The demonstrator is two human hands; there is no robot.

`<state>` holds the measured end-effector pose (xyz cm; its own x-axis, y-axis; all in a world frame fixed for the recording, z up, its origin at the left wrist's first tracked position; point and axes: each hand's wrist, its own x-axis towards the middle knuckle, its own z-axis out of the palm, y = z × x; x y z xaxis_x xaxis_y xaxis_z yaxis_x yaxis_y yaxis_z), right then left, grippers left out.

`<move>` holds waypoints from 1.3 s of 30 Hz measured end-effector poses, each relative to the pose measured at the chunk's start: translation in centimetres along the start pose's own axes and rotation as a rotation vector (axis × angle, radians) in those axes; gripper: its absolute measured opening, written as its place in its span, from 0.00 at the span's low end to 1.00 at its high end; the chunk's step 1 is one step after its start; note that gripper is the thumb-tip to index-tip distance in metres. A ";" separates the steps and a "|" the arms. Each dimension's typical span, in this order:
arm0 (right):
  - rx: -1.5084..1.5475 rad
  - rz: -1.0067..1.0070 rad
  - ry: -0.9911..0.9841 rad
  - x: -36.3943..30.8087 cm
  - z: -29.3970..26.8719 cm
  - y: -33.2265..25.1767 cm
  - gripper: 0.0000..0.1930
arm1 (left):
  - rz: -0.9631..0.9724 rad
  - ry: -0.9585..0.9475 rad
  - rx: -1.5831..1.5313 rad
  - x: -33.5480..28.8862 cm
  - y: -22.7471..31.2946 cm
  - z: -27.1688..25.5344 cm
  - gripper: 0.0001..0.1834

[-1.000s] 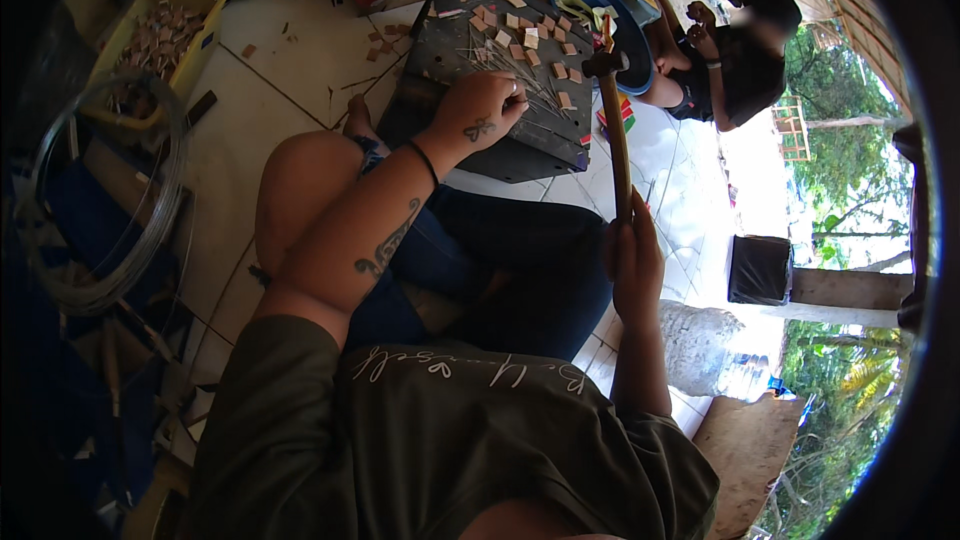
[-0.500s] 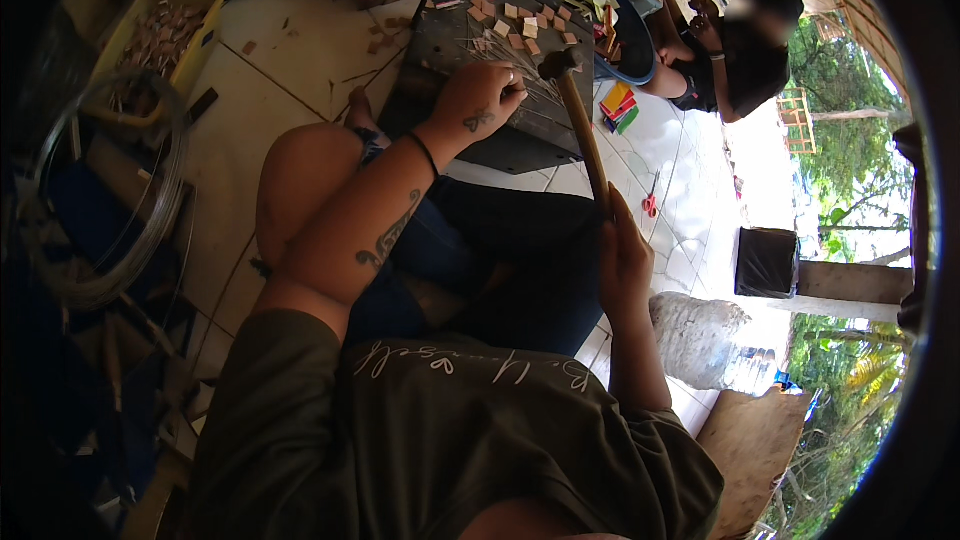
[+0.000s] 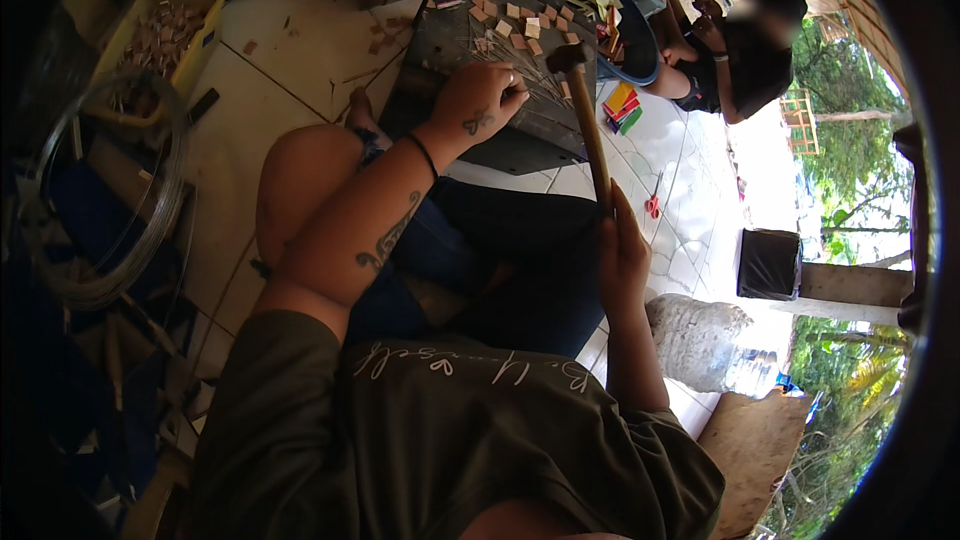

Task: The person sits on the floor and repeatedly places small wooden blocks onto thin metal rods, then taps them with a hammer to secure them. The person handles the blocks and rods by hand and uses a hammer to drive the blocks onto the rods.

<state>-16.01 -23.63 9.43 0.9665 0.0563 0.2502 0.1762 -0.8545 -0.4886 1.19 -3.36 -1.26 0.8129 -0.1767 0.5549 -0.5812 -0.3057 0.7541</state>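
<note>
as hands (image 3: 475,107) (image 3: 626,250) sit apart, hammer (image 3: 589,130) right-held, tilted

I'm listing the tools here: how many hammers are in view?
1: a wooden-handled hammer in the right hand, its head end toward the black box. Others may be hidden in the dark clutter at left.

Small wood pieces (image 3: 514,26) crowd the dark worktop (image 3: 430,48) at top centre. The left hand (image 3: 478,102) covers its lower part; the hammer (image 3: 590,135), slanting up from the right hand (image 3: 625,250), bars its right end. From here I see a narrow gap between hand and hammer. Right of the handle, tiled floor (image 3: 625,162) offers passage, edged by red scissors (image 3: 652,205) and, higher up, a blue basin (image 3: 634,48).
</note>
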 end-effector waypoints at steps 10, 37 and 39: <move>-0.254 0.142 0.139 6.9 3.8 6.2 0.19 | 0.024 0.022 0.066 -0.3 0.7 -0.5 0.08; 0.438 -0.118 0.192 13.2 8.0 1.0 0.05 | 0.158 -0.066 0.312 0.6 4.2 -0.6 0.04; 0.446 -0.134 0.251 13.2 8.0 1.2 0.05 | 0.055 -0.040 0.185 0.4 4.6 0.2 0.05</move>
<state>-1.54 -19.76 5.43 0.8655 -0.0221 0.5004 0.4101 -0.5424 -0.7332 -1.18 -5.02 2.39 0.7832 -0.2333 0.5763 -0.6110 -0.4604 0.6440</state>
